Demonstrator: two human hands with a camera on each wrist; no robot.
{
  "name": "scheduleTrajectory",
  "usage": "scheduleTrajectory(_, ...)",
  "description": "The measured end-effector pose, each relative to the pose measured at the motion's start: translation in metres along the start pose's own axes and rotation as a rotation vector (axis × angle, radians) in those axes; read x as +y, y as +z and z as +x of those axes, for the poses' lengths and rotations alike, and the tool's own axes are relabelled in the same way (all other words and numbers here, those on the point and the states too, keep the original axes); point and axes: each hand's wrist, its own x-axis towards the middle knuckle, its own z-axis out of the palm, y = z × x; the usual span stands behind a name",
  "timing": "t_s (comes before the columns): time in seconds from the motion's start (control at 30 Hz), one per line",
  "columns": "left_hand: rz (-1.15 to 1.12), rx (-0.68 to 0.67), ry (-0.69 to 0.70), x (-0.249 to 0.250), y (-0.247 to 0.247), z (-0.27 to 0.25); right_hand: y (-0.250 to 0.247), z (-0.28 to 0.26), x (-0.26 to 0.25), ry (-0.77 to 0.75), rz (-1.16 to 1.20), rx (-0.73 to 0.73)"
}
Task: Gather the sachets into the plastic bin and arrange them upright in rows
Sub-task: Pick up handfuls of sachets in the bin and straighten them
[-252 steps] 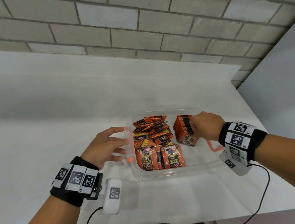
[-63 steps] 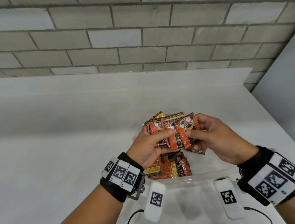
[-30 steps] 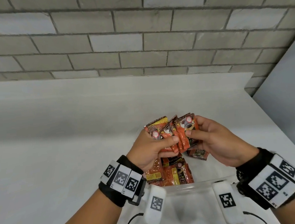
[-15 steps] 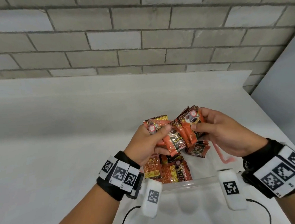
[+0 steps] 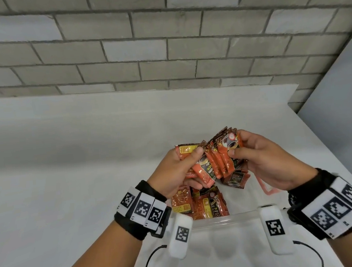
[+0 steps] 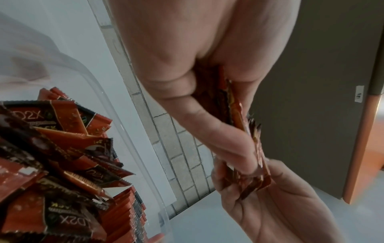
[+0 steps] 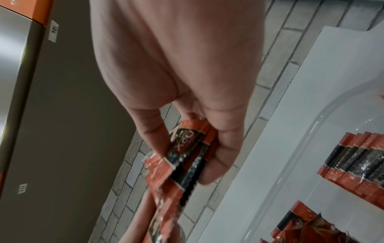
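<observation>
Both hands hold a fanned bunch of orange-and-black sachets (image 5: 217,159) above the clear plastic bin (image 5: 223,221). My left hand (image 5: 180,169) grips the bunch's left side, thumb on top; in the left wrist view its fingers (image 6: 207,125) pinch the sachets (image 6: 245,131) edge-on. My right hand (image 5: 256,160) pinches the right side between thumb and fingers; the right wrist view shows the sachets (image 7: 187,161) between its fingers (image 7: 224,144). More sachets (image 5: 200,203) lie loose in the bin's left part. A neat upright row (image 7: 357,157) stands inside.
The bin sits on a white table (image 5: 67,164) against a grey brick wall (image 5: 141,40). An orange handle (image 5: 265,189) shows at the bin's right side. A grey cabinet (image 5: 342,101) stands to the right. Wrist-camera cables (image 5: 152,256) hang near the table's front.
Since 8.4 s ago both hands have lifted a bunch of sachets out of the bin. Over the last second the bunch has fanned wider, with the right hand's end raised a little.
</observation>
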Motion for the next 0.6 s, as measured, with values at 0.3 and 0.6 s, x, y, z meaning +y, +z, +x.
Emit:
scheduleTrajectory(0.3,0.023,-0.053,-0.037,-0.003,0.009,0.004,0.009,0.003,0.004,-0.007,0.029,0.131)
scheduleTrajectory(0.6,0.086,-0.026,0.107,0.005,0.027,0.007,0.023,-0.006,0.003,-0.025,-0.036,0.012)
